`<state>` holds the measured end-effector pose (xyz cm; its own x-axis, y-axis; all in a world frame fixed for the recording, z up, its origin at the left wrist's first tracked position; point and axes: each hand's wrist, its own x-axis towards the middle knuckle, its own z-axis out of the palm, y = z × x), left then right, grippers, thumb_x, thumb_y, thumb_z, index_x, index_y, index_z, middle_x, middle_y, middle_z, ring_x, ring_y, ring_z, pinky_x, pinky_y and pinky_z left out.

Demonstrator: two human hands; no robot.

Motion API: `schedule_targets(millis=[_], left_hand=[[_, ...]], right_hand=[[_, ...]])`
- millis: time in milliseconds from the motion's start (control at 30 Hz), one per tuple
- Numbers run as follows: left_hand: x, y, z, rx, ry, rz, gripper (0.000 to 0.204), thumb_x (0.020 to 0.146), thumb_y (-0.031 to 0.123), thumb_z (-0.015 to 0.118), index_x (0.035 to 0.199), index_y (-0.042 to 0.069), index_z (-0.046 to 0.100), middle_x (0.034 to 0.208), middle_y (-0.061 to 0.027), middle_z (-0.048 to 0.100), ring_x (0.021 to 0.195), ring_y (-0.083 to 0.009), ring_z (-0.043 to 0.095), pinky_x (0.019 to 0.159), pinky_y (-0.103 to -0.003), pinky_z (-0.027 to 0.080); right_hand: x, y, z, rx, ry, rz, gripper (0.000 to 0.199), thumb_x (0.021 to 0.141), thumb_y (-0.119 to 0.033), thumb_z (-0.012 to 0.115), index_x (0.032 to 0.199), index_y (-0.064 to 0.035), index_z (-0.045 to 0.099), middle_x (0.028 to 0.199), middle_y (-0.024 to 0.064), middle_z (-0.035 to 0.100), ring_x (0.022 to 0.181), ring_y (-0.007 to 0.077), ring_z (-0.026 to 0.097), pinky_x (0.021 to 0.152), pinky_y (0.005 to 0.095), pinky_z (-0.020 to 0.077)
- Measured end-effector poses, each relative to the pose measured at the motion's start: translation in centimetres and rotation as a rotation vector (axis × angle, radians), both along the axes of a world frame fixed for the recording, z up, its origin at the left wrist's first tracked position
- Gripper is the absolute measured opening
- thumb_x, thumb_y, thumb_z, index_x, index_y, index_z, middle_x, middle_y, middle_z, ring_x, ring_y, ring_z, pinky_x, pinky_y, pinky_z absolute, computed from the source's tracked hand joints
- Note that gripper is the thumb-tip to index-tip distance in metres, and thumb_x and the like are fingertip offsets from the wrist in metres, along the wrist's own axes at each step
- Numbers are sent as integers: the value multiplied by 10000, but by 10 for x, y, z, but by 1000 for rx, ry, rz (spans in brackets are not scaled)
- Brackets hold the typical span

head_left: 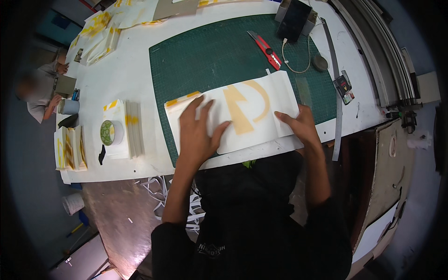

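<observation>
A white sheet (280, 102) with a pale yellow arrow-like shape and a curved stripe lies at the near edge of the green cutting mat (196, 60). My left hand (198, 128) rests on its left part, fingers spread, thumb toward the yellow shape. With my right hand (301, 123) I grip the sheet's right edge, thumb on top; the other fingers are mostly hidden. Under my left hand shows another white piece with a yellow-marked edge (184, 99). Beyond the sheet, a red utility knife (266, 50) lies on the mat.
A dark phone (294, 21) with a cable stands at the back right. A metal ruler (337, 112) runs along the right side. To the left are a tape roll (107, 132) on a white stack (134, 135) and more yellow-marked sheets (70, 148). Another person (44, 91) is at the far left.
</observation>
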<state>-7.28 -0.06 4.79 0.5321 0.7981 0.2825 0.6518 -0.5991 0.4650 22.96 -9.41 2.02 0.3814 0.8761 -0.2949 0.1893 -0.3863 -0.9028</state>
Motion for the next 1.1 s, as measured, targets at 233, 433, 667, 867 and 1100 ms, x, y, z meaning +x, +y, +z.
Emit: schedule_targets(millis=[233, 433, 667, 867, 1100], left_hand=[[34, 11, -18, -17, 257, -243, 742, 1025, 493, 627, 1627, 111, 420, 1717, -242, 286, 1612, -439, 212, 1300, -611, 138], [31, 14, -45, 49, 373, -241, 763, 1047, 578, 515, 1660, 146, 376, 1743, -235, 234, 1630, -427, 161, 1294, -645, 67], [32, 14, -45, 46, 369, -252, 763, 1048, 580, 510, 1653, 131, 389, 1738, -246, 237, 1627, -440, 160, 1288, -657, 63], [31, 15, -46, 46, 384, -257, 769, 1049, 583, 509, 1647, 112, 397, 1729, -260, 247, 1623, -445, 169, 1283, -663, 67], [33, 17, -43, 75, 371, -274, 770, 1040, 588, 531, 1628, 100, 434, 1703, -275, 300, 1613, -438, 212, 1274, -659, 110]], right_hand=[[-13, 4, -9, 92, -175, -13, 350, 870, -184, 822, 1121, 54, 766, 964, 199, 801, 890, 299, 791, 825, 391, 593], [-21, 5, 5, 88, -285, 18, 373, 889, -218, 820, 1127, 59, 744, 1020, 233, 789, 917, 340, 788, 847, 402, 589], [-22, -10, 4, 71, -245, -87, 422, 938, -289, 806, 1145, 70, 721, 1003, 262, 770, 895, 405, 772, 843, 437, 596], [-40, -25, -5, 137, -884, -222, 502, 906, -247, 833, 1250, 68, 650, 1202, 247, 678, 1121, 420, 654, 946, 475, 530], [-105, -26, 0, 451, -1048, 161, 368, 907, -195, 801, 1202, -4, 695, 1346, 200, 624, 1272, 376, 581, 1104, 588, 413]])
